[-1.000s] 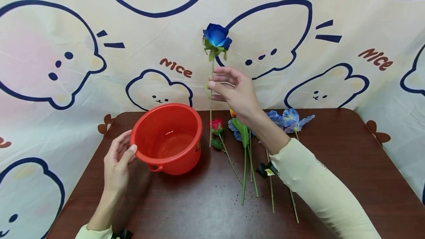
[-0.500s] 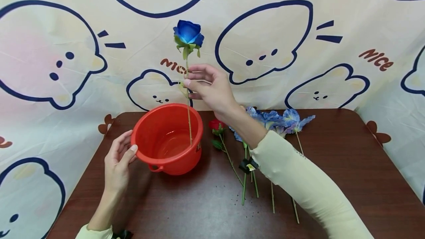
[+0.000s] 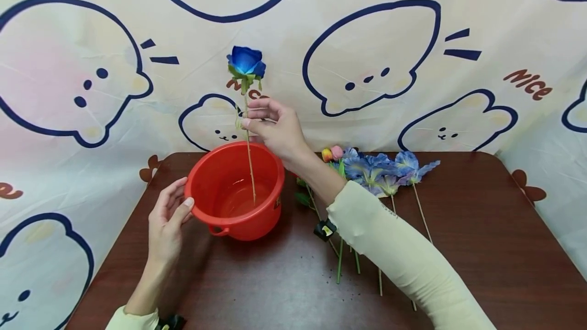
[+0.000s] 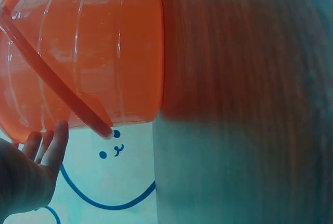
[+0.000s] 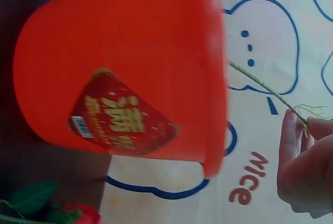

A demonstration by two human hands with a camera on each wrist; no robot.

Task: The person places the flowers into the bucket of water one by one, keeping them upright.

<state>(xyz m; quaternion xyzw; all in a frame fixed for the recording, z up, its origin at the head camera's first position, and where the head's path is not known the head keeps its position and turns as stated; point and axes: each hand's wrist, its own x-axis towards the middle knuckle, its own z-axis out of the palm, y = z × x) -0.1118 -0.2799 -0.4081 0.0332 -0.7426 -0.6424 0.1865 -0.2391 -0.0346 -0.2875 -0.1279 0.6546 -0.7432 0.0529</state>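
Observation:
A red plastic bucket (image 3: 263, 225) stands on the table, its mouth tilted toward me in the head view. My left hand (image 3: 167, 220) holds its left rim, thumb on the edge and fingers along the outside. The bucket's carrying handle (image 4: 62, 86) hangs across its side in the left wrist view. My right hand (image 3: 279, 129) pinches the stem of a blue rose (image 3: 246, 60) above the bucket. The stem is nearly upright, its lower end inside the mouth; whether it touches the bottom, I cannot tell. A label (image 5: 125, 115) shows on the bucket's side.
Right of the bucket, several blue flowers (image 3: 371, 167) lie on the brown table (image 3: 257, 289) beside a yellow-orange tulip (image 3: 326, 155) and a pink one (image 3: 337, 152). A red rose (image 5: 87, 214) lies partly behind my right arm. A printed cloth (image 3: 367, 45) hangs behind.
My right hand has carried the blue rose leftward from beside the bucket to over its mouth, then slightly down, so the stem's lower end is inside. The left hand stays on the rim.

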